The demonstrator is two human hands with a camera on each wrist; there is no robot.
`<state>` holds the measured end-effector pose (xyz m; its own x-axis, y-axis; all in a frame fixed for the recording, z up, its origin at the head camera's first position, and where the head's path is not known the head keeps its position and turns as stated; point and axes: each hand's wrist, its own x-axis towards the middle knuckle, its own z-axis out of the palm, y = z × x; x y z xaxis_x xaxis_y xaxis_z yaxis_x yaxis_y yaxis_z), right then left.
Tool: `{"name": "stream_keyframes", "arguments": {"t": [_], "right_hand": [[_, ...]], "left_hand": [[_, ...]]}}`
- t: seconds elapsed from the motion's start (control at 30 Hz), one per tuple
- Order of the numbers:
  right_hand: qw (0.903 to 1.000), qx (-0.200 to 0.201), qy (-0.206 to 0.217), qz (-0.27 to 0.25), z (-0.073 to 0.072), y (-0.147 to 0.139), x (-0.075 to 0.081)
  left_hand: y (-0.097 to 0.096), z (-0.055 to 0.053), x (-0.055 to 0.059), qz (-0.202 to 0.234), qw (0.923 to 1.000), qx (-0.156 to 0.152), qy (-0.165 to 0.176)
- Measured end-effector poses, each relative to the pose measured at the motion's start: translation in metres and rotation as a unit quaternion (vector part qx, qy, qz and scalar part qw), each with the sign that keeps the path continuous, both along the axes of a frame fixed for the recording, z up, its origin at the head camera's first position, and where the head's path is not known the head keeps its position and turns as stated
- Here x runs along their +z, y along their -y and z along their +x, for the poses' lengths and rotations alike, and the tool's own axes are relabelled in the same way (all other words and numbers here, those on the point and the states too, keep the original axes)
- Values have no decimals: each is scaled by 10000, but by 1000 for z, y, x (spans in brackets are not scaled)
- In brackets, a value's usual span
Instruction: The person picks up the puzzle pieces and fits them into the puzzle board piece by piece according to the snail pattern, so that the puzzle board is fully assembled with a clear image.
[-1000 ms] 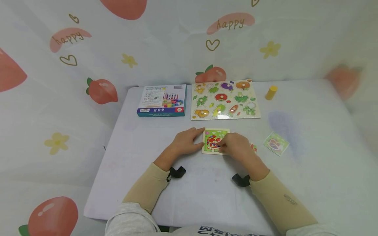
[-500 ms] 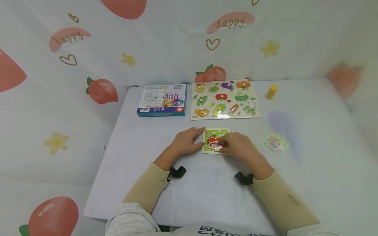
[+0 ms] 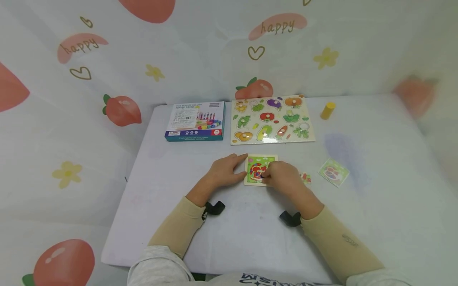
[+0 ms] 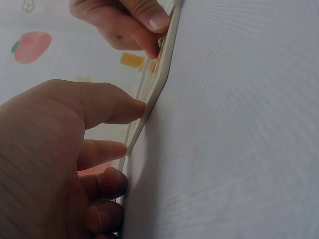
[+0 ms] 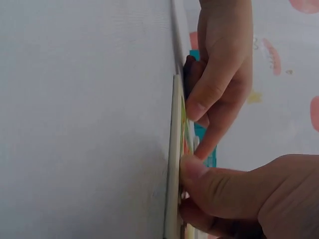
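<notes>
A small square puzzle board point(image 3: 260, 182) with a green border and a red-and-blue picture lies flat on the table, in front of the person. My left hand point(image 3: 225, 171) rests at its left side, the index fingertip at the top left corner and the thumb tip at the left edge; the left wrist view has both fingers straight against the rim. Over the board's right half, my right hand point(image 3: 284, 176) pinches a small puzzle piece point(image 5: 184, 194) between thumb and index finger, close on the picture. Most of that piece is hidden by the fingers.
Loose red-and-green pieces point(image 3: 305, 177) lie just right of my right hand. Farther right is a square picture card point(image 3: 334, 172). Behind stand a boxed bead set point(image 3: 195, 121), a wrapped vegetable peg puzzle point(image 3: 272, 120) and a yellow cylinder point(image 3: 327, 111).
My right hand rises slightly off the board with the piece, then comes back down onto it, a little to the left. The left hand stays in place at the board's edge.
</notes>
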<state>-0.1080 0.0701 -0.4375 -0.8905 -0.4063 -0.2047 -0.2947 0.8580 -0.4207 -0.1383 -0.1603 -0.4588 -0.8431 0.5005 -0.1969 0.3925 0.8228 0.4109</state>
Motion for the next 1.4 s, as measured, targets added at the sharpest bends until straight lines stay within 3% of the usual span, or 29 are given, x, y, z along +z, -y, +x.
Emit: {"name": "stream_keyframes", "arguments": {"t": [0.1, 0.4, 0.53, 0.7, 0.83, 1.03, 1.4], "right_hand": [[9999, 36, -89, 48, 2, 2, 1], [9992, -388, 99, -57, 6, 4, 2], [9995, -299, 122, -45, 9, 4, 3], [9998, -100, -193, 22, 16, 2, 9], [9984, -65, -521, -212, 23, -1, 19], [9932, -199, -953, -637, 33, -10, 36], [9839, -492, -1449, -924, 49, -27, 64]], "left_hand": [[0, 0, 1, 3, 10000, -1, 6], [0, 2, 2, 46, 10000, -21, -24], [-1, 2, 1, 1, 10000, -46, -20], [-2, 2, 1, 5, 10000, -39, 1], [-1, 2, 1, -30, 10000, 0, 9], [-1, 1, -1, -6, 10000, 41, -28], [-1, 1, 0, -14, 10000, 47, -49]]}}
